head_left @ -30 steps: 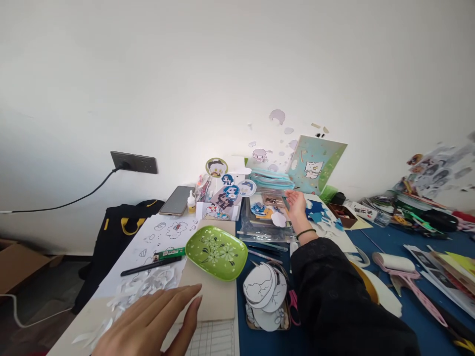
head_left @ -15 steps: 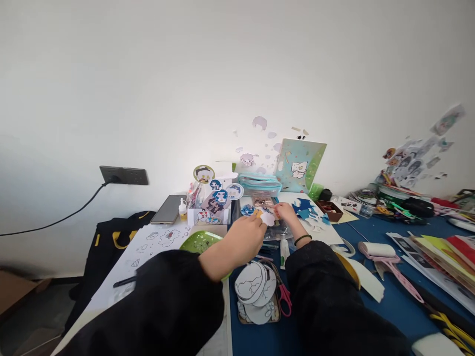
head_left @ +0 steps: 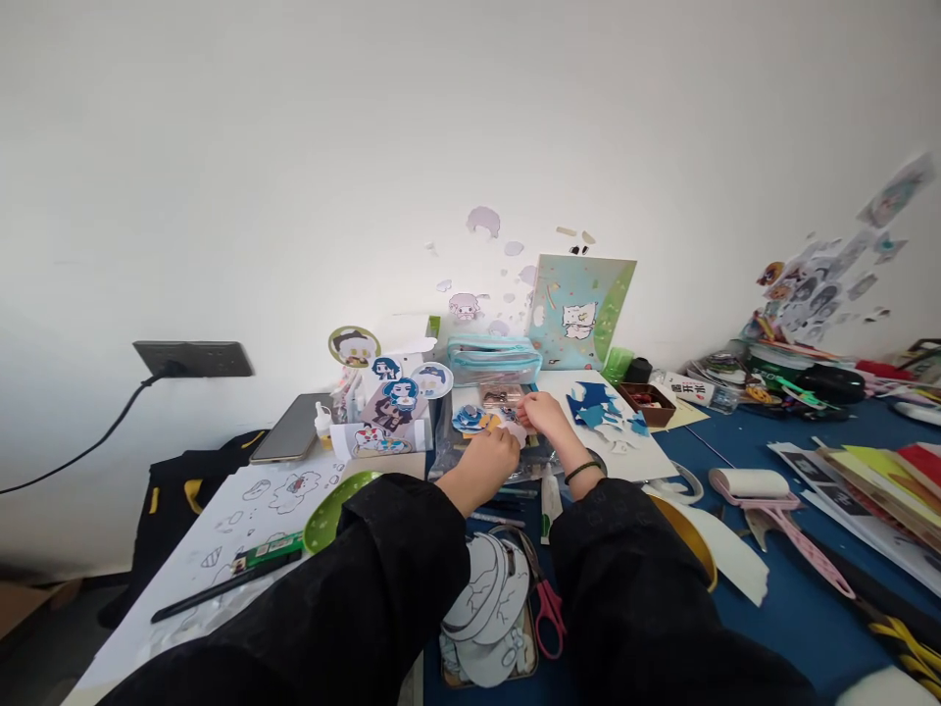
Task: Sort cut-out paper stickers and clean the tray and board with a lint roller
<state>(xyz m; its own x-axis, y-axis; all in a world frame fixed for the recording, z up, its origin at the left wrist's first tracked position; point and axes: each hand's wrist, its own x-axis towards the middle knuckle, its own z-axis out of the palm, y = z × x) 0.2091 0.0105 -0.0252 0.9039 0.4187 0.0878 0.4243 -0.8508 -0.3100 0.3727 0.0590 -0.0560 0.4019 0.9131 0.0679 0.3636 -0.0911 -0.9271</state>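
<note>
My left hand (head_left: 486, 465) reaches in over the clear plastic bag area with its fingers closed on a pale paper cutout (head_left: 518, 432), of which only a small part shows. Close by on the right, my right hand (head_left: 541, 414) is bent inward, fingertips pinched near the cutout's upper edge; what lies in them is hidden. Just beyond both hands lie blue and yellow paper pieces (head_left: 470, 420) and a small pinkish clear box (head_left: 501, 395). A white glue tube (head_left: 550, 505) lies below my wrists.
Pink-handled scissors (head_left: 549, 618) lie beside a tin of round drawn cutouts (head_left: 489, 613). A green plate (head_left: 334, 515) sits partly under my left sleeve. Blue paper scraps (head_left: 599, 407) cover a white sheet on the right. A pink lint roller (head_left: 779, 510) and a phone (head_left: 286, 428) lie farther out.
The view has shifted, so the desk things sit farther left. My left hand has turned and drawn in closer to my right hand, and less of the pale cutout shows.
</note>
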